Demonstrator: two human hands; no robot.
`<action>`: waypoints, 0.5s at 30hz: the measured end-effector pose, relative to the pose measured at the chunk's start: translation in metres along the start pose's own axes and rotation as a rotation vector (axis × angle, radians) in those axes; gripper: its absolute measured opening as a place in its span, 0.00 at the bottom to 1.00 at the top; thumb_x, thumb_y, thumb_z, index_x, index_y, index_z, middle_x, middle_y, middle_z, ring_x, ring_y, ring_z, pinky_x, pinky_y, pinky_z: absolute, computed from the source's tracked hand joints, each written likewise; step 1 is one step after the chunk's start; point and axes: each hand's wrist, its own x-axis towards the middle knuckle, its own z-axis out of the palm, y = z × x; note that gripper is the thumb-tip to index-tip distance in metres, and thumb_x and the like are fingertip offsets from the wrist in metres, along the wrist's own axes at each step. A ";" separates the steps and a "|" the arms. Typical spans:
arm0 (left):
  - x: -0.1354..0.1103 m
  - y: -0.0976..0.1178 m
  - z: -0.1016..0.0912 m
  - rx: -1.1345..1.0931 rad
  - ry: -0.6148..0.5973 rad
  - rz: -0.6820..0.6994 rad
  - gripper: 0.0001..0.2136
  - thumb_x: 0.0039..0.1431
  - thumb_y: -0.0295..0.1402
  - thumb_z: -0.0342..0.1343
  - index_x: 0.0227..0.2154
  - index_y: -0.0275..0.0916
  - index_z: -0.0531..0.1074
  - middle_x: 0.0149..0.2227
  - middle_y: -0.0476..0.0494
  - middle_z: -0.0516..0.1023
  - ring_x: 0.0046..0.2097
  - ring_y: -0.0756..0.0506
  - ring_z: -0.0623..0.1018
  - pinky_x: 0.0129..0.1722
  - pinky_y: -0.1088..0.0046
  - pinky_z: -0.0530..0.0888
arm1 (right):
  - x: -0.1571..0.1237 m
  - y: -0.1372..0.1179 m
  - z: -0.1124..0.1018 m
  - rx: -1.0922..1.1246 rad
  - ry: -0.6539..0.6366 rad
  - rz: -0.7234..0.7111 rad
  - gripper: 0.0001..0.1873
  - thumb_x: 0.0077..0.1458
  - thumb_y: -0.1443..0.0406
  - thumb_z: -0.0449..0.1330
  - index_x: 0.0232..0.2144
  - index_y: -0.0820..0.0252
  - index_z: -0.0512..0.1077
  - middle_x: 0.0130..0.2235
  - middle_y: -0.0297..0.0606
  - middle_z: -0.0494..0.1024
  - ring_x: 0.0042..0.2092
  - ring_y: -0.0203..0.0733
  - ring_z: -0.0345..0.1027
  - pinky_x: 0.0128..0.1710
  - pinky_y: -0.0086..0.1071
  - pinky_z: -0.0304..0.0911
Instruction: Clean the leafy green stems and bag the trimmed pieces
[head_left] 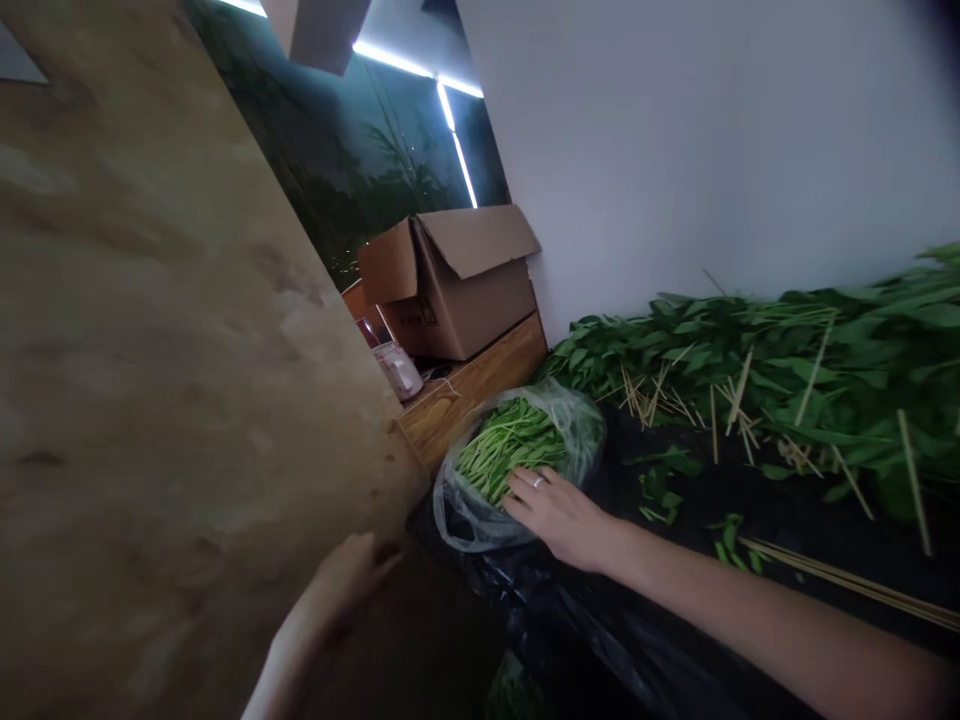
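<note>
Translucent plastic bag (577, 430) of green stems (517, 440) could tip off the black surface's (615, 490) edge if the right hand (562, 515), grip unclear like the left hand's (341, 575), pushes.

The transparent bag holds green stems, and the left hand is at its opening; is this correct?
Not quite: in the head view, the right hand is at the opening of the transparent bag, which holds green stems; the left hand is apart.
</note>
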 end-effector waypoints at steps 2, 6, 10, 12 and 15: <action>0.022 0.019 0.009 -0.012 0.098 0.111 0.14 0.61 0.38 0.47 0.34 0.42 0.79 0.34 0.43 0.82 0.37 0.43 0.80 0.35 0.73 0.70 | -0.026 -0.001 -0.016 0.013 0.007 -0.022 0.17 0.54 0.74 0.53 0.47 0.65 0.69 0.52 0.52 0.71 0.59 0.52 0.57 0.53 0.43 0.58; 0.082 0.071 0.017 -0.046 0.252 0.347 0.15 0.63 0.38 0.47 0.41 0.40 0.77 0.42 0.40 0.80 0.45 0.43 0.78 0.45 0.71 0.69 | -0.086 -0.004 -0.036 -0.020 0.023 0.009 0.21 0.52 0.75 0.52 0.48 0.62 0.70 0.51 0.47 0.73 0.58 0.51 0.60 0.52 0.44 0.60; 0.144 0.100 0.033 0.033 0.172 0.313 0.18 0.59 0.37 0.53 0.49 0.33 0.70 0.51 0.31 0.74 0.54 0.39 0.73 0.54 0.68 0.65 | -0.155 -0.005 -0.028 -0.134 0.151 0.126 0.33 0.43 0.78 0.50 0.52 0.54 0.68 0.52 0.42 0.76 0.56 0.47 0.64 0.51 0.44 0.62; 0.168 0.099 0.040 0.051 0.118 0.261 0.20 0.56 0.38 0.55 0.49 0.31 0.70 0.51 0.28 0.73 0.55 0.37 0.72 0.54 0.65 0.66 | -0.188 -0.005 -0.010 -0.181 0.238 0.117 0.35 0.42 0.75 0.52 0.54 0.47 0.66 0.49 0.39 0.78 0.52 0.46 0.69 0.44 0.42 0.66; 0.192 0.087 0.042 0.035 0.029 0.217 0.21 0.53 0.41 0.58 0.46 0.34 0.72 0.48 0.33 0.77 0.51 0.38 0.75 0.50 0.67 0.69 | -0.227 -0.009 0.024 -0.230 0.480 0.436 0.47 0.38 0.69 0.54 0.59 0.23 0.53 0.44 0.35 0.80 0.48 0.47 0.73 0.42 0.48 0.65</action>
